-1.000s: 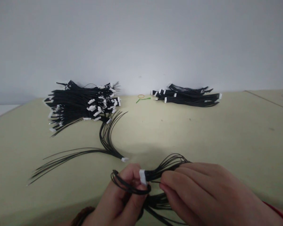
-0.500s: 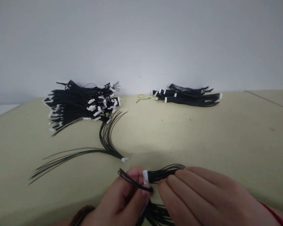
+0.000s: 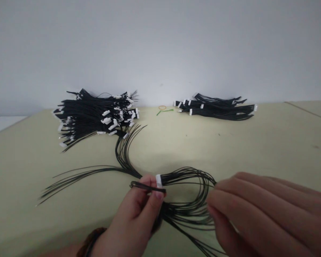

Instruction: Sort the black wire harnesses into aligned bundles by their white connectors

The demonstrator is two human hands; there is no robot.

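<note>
Near the bottom of the head view, the left hand (image 3: 135, 214) pinches a bundle of thin black wires (image 3: 187, 208) just behind its white plug (image 3: 158, 181), thumb and forefinger closed on it with a short dark loop of wire (image 3: 147, 186) bent across them. Gripping right at the plug seems to keep the wire ends lined up and the plug in plain sight. The rest of the bundle sags in long loops over the table, running past the right hand (image 3: 264, 214), whose fingers (image 3: 219, 200) are open and slightly curled, just beside the loops and not clearly closed on anything; held that loosely, they seem to carry none of the weight. A dark bracelet (image 3: 92, 242) sits on the left wrist. Just left of the hands, a second bunch of black wires (image 3: 123, 157) lies fanned out on the pale green table (image 3: 283, 150), its plug end out of sight behind the left hand. Farther back against the wall (image 3: 160, 46), a large heap of wires with white plugs (image 3: 93, 117) sits to the left and a smaller, neater heap (image 3: 216, 110) to the right, seemingly kept apart as two lots, with a rubber band (image 3: 162, 107) and a green twist tie (image 3: 164, 112) lying between them
</note>
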